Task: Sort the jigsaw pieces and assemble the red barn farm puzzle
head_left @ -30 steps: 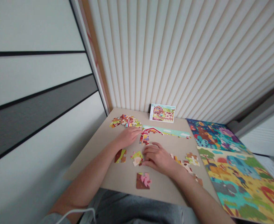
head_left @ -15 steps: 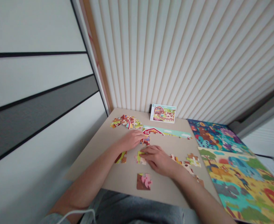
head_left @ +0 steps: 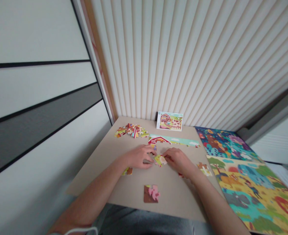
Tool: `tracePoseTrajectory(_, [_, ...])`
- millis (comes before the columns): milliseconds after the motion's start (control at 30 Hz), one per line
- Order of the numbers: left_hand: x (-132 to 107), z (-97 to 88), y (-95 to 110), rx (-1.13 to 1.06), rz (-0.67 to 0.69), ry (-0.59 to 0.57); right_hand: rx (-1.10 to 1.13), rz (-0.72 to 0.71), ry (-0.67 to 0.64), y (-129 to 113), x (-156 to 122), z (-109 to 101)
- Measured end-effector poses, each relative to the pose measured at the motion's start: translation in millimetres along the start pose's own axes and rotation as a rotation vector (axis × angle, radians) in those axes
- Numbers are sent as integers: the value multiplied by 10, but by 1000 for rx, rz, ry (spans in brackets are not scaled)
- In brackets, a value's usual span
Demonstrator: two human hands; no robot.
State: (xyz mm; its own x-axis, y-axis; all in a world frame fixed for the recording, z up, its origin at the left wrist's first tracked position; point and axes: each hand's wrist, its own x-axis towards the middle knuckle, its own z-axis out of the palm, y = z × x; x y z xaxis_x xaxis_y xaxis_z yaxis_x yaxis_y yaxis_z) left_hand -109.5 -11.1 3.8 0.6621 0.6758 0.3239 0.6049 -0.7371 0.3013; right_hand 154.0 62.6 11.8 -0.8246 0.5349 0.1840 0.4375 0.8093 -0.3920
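Observation:
Between my two hands is a yellow-green and pale pink puzzle piece (head_left: 160, 160), turned at an angle over the table. My right hand (head_left: 178, 160) pinches its right side with bent fingers. My left hand (head_left: 140, 157) has its thumb and curled fingers at the piece's left edge; the exact contact is partly hidden. Just beyond my left fingertips, a purplish puzzle piece (head_left: 154, 147) shows in part. Behind it lies a joined strip with a red barn roof and sky (head_left: 180, 140). A brown piece with a pink pig (head_left: 151, 194) lies near the front edge.
A heap of loose pieces (head_left: 131, 130) lies at the back left. The picture card (head_left: 170, 121) leans at the back. White-fence pieces (head_left: 204, 169) sit beyond my right forearm. Two finished puzzles, a dark one (head_left: 228, 143) and a savanna one (head_left: 256, 192), lie along the right.
The yellow-green piece has moved up and right and been turned, with my right hand. My left hand has come down from the purplish piece towards it. The view has shifted slightly.

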Motion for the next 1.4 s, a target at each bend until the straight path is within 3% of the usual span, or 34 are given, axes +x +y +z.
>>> tracePoseTrajectory(333, [38,34,34,-48,50,-15,151,-149,3,-62,13,18])
tracePoseTrajectory(633, [30,9,28,13,14,5,173,-80,-101,-106,-19,14])
tracePoseTrajectory(867, [17,21,10,14,2,17,116,-97,-132,-84,-32,-38])
tracePoseTrajectory(1033, [0,51,-8,15,-12,17,193,-176,-179,-136,-23,-31])
tracePoseTrajectory(1133, [-1,52,-8,-3,-10,17,230,-201,-133,-150,-11,11])
tracePoseTrajectory(1267, [11,8,23,-46,13,8,148,-108,-19,-137,-15,15])
tracePoseTrajectory(1400, [26,-37,58,-36,20,-2,144,-109,-82,-185,-60,-90])
